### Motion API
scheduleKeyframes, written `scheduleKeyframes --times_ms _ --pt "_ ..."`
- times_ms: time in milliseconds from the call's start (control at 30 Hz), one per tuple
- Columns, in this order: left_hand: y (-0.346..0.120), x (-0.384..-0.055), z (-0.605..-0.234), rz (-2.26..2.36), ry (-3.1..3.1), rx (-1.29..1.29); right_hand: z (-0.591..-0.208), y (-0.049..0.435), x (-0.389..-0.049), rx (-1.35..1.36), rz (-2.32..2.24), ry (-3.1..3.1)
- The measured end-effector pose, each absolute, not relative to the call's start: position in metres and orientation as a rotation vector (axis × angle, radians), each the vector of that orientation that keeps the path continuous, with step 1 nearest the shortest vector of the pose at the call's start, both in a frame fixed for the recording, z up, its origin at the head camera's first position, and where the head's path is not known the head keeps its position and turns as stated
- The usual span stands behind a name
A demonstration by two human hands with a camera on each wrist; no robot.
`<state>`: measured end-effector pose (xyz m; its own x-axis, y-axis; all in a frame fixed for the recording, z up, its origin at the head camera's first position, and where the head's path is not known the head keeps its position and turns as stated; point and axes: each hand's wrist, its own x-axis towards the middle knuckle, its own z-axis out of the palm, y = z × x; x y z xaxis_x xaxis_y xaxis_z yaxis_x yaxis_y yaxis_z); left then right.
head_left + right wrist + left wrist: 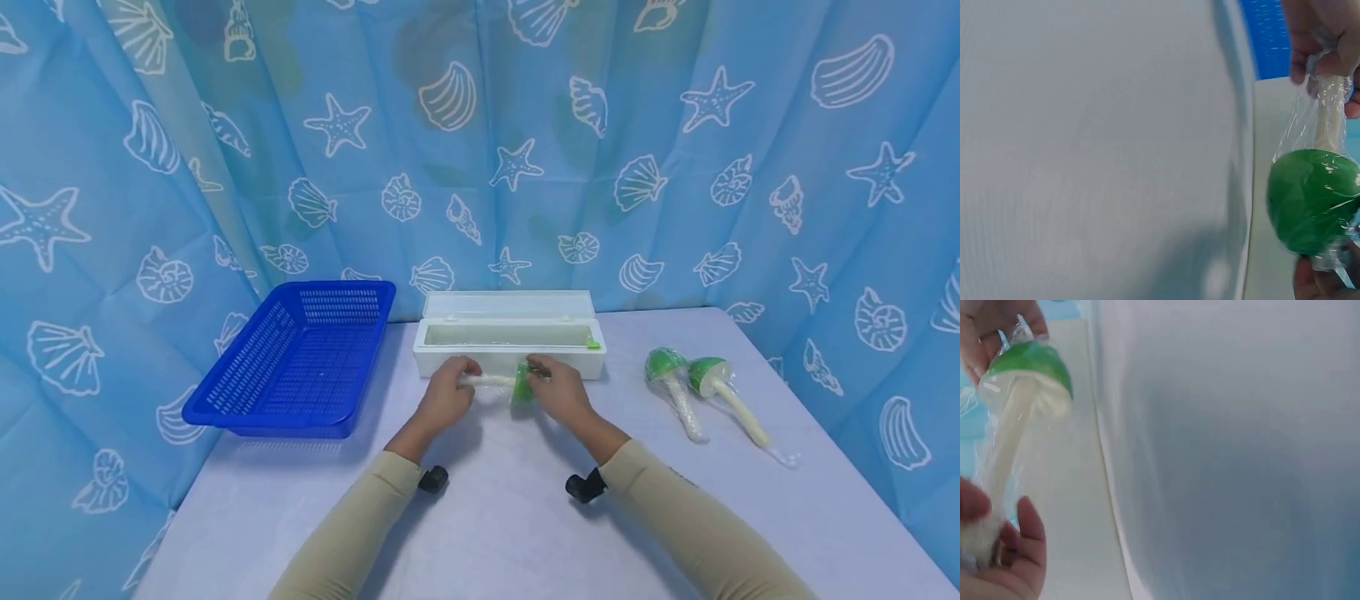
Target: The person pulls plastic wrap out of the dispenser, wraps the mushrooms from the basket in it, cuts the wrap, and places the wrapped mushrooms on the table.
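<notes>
A mushroom (522,385) with a green cap and pale stem, wrapped in clear plastic film, is held sideways in front of the white box. My left hand (447,393) grips the stem's lower end, where the film bunches, as the left wrist view shows. At the other end, my right hand (558,392) pinches the film gathered at the top of the cap; in the right wrist view its fingers (1316,284) are partly cut off. Behind both hands stands the long white cling film dispenser (510,360), lid raised, with a green slider (593,345) at its right end.
On the left of the table stands a blue plastic basket (288,421). Two more green-capped mushrooms lie on the right, one with a film-covered stem (681,404), the other with a film tail (783,457). A blue shell-patterned curtain (510,217) hangs behind the table.
</notes>
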<state>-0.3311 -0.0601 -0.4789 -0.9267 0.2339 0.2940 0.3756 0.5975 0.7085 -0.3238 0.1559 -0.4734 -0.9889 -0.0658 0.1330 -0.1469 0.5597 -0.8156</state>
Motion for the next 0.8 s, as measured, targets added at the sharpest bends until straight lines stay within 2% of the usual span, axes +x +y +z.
scheduleKeyframes --times_ms 167,300,367,467,667,800 --pt "-0.051 -0.329 -0.479 -1.641 -2.569 -0.277 -0.475 0.149 -0.323 0.076 1.689 -2.498" --pt "-0.045 -0.328 -0.48 -2.011 -2.492 -0.24 -0.476 0.145 -0.323 -0.018 1.736 -2.412" --pt "-0.042 -0.327 -0.482 -2.006 -2.524 -0.256 -0.477 0.144 -0.323 -0.05 1.732 -2.418" --pt "-0.041 -0.325 -0.483 -1.725 -2.707 -0.329 -0.479 0.143 -0.322 -0.087 1.716 -2.492" --pt "-0.041 -0.321 -0.482 -0.993 -2.988 -0.686 -0.485 0.151 -0.329 -0.127 1.718 -2.591" --pt "-0.039 -0.316 -0.481 -0.635 -3.0 -0.747 -0.481 0.155 -0.332 -0.104 1.735 -2.64"
